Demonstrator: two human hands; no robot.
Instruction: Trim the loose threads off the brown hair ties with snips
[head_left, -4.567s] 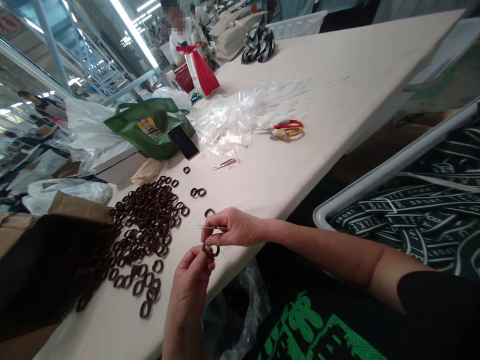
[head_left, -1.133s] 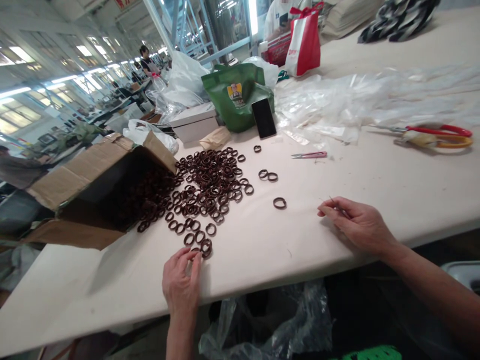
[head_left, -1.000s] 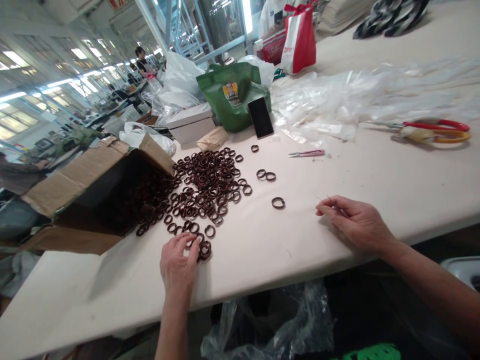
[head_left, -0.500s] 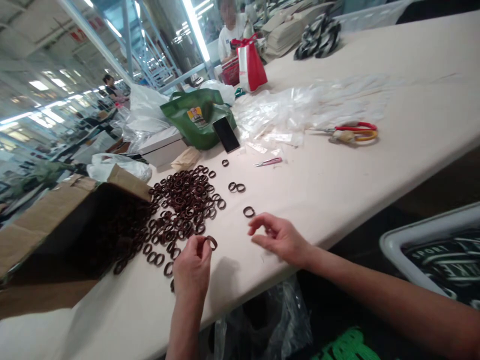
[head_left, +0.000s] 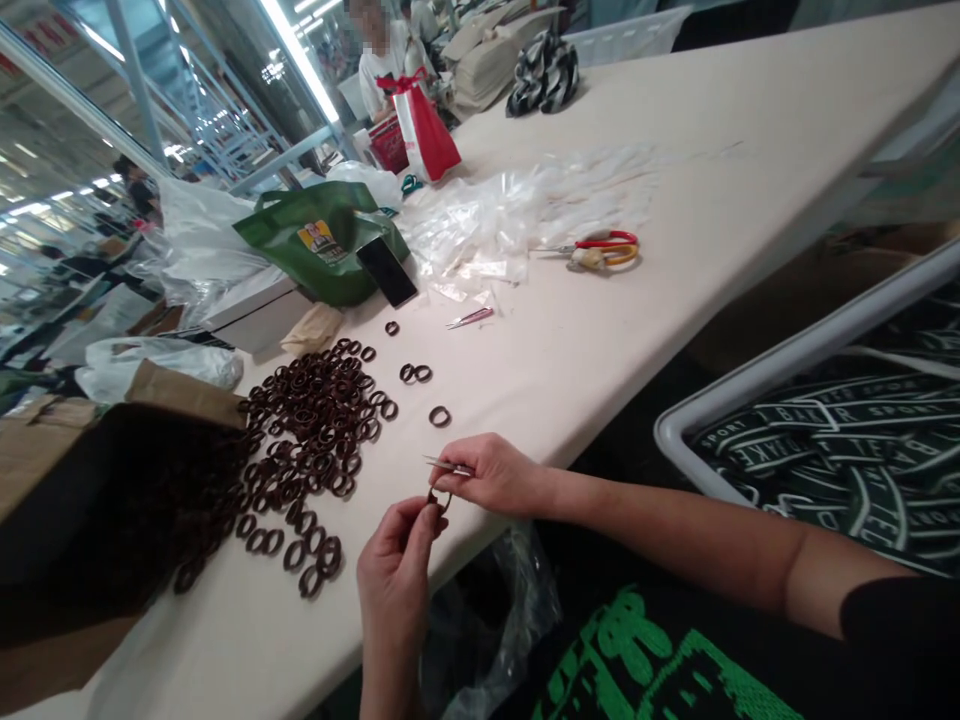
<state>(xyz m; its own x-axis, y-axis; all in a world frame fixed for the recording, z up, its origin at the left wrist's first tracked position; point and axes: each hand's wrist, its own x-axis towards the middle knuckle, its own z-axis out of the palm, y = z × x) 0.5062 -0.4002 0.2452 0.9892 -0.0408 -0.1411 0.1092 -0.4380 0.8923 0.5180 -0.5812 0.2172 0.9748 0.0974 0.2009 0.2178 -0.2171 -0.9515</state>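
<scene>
My left hand (head_left: 397, 570) pinches a small dark brown ring (head_left: 448, 499) between thumb and fingertips, above the near edge of the table. Close against it, my right hand (head_left: 501, 478) is closed around small pointed metal snips (head_left: 450, 465), their tips pointing left just over the ring. A heap of similar brown rings (head_left: 311, 410) spreads across the table left of my hands. A few stand apart from it, among them a single ring (head_left: 439, 416) just beyond my right hand and a pair (head_left: 415, 373) farther off.
An open cardboard box (head_left: 67, 650) with rings inside lies at the left. Beyond are a green bag (head_left: 322, 245), a phone (head_left: 386, 271), clear plastic bags (head_left: 495, 215), pink-handled snips (head_left: 471, 318) and red-and-yellow scissors (head_left: 600, 250). A bin (head_left: 667, 425) of printed straps stands right.
My hands have come together, the left bringing its ring to the right. Metal snips now show in my right hand. The camera has turned right, shifting the table leftward in view.
</scene>
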